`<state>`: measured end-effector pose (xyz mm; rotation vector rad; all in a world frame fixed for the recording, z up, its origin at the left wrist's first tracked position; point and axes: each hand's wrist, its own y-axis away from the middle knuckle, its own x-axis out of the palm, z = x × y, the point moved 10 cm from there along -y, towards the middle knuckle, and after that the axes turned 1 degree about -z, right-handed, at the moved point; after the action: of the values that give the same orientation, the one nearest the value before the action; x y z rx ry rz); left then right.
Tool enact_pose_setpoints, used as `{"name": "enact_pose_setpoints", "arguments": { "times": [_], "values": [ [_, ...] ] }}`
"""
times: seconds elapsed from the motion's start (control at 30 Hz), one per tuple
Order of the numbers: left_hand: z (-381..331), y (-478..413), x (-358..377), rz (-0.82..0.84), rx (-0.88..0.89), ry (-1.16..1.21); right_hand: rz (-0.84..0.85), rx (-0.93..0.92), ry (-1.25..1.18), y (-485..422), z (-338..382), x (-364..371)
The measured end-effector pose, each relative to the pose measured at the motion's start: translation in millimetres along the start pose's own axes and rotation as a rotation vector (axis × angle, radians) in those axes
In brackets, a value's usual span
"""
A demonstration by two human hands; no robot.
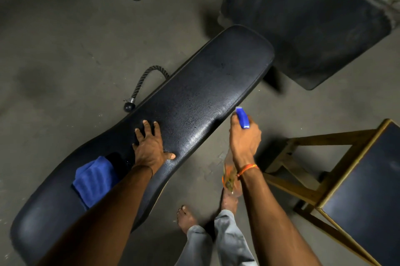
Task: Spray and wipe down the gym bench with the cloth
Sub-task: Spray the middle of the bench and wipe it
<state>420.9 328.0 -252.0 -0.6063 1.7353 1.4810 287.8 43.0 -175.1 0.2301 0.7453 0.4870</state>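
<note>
Scene: a head-worn camera looks down at a person's two bare arms over a black padded gym bench on a grey floor.
Bench position and axis: it fills the middle of the view, with its long axis running from lower left to upper right. The rounded far end points to the upper right.
Left hand: it lies flat on the pad near the middle of the bench, fingers straight and spread wide, holding nothing.
Right hand: it sits just off the bench's near edge, fingers curled round the neck of a spray bottle.
Spray bottle: the blue head is uppermost and aims up and left at the pad. The clear body hangs below the wrist, holding orange liquid.
Trigger: whether a finger is squeezing it cannot be told from this angle.
Cloth: blue and bunched, it lies on the pad just beside the left forearm, towards the near end.
Pad surface: fine droplets speckle the stretch ahead of the left hand.
Step in hand: spraying, judging by the aimed nozzle and the idle cloth.
Next move: probably the free left hand takes the cloth and draws it along the bench's length, over the wet stretch.
Nearby: a rope handle on the floor beyond the bench, and a wooden stool at right.
</note>
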Motion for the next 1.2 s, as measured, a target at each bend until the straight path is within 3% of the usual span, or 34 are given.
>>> {"name": "enact_pose_setpoints", "arguments": {
  "times": [0.17, 0.43, 0.57, 0.83, 1.2],
  "values": [
    [-0.2, -1.4, -0.3, -0.005, 0.006, 0.004, 0.198, -0.004, 0.053, 21.4, -18.8, 23.8],
    [0.1, -1.3, -1.1, -0.010, 0.006, 0.013, 0.328, -0.071, 0.118, 30.2, -5.7, 35.2],
    [1.6, -2.0, -0.7, -0.006, -0.002, 0.022, 0.311, -0.109, 0.132, 24.3, 2.1, 30.6],
    [0.9, -1.1, -2.3, -0.007, -0.029, 0.056, 0.222, -0.222, -0.065, 8.3, 31.4, 13.6],
    [2.4, 3.2, -2.8, 0.018, -0.066, 0.104, 0.242, -0.640, -0.345, 23.4, 148.6, 10.4]
  ]
}}
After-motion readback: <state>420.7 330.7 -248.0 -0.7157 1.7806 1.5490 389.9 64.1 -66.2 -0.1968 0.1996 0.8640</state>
